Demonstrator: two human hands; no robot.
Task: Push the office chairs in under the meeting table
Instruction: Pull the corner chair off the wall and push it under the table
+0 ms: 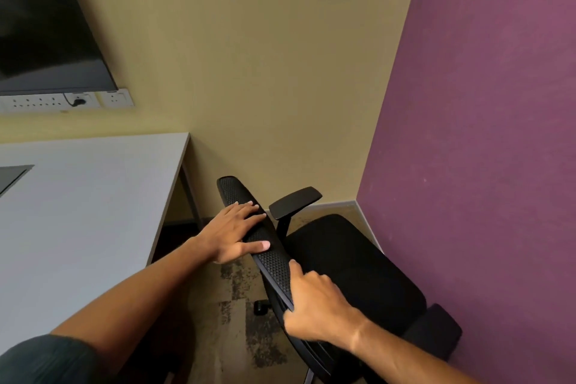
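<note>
Black mesh office chair (352,262) is stood right of the meeting table (93,196), seat turned away toward the purple wall (486,134). Backrest top is clamped by right hand (318,305); left hand (233,234) is laid flat, fingers apart. No writing readable.

You are facing a tight corner: the black mesh-backed office chair (339,259) is standing between the grey rectangular meeting table (93,196) and the purple textured wall (483,134), its far armrest (294,201) nearing the beige wall (265,72). A strip of patterned carpet (237,305) is lying open between table edge and chair back, where one black caster (261,307) is showing.
</note>
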